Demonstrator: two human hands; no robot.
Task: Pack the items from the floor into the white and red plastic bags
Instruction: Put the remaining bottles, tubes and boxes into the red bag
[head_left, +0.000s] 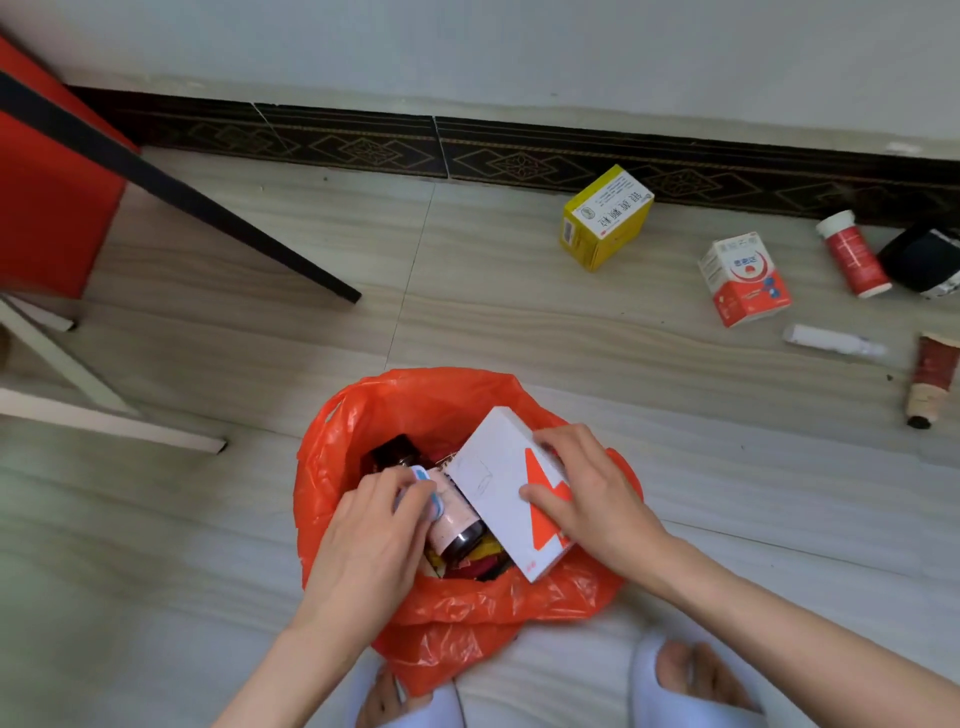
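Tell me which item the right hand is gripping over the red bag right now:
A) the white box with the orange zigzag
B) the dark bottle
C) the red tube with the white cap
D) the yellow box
A: the right hand clasps the white box with the orange zigzag at the mouth of the red bag, while the yellow box and the red tube lie untouched on the floor by the wall.

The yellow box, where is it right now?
The yellow box lies on the floor by the dark baseboard, upper right of the head view, left of the red-and-white box.
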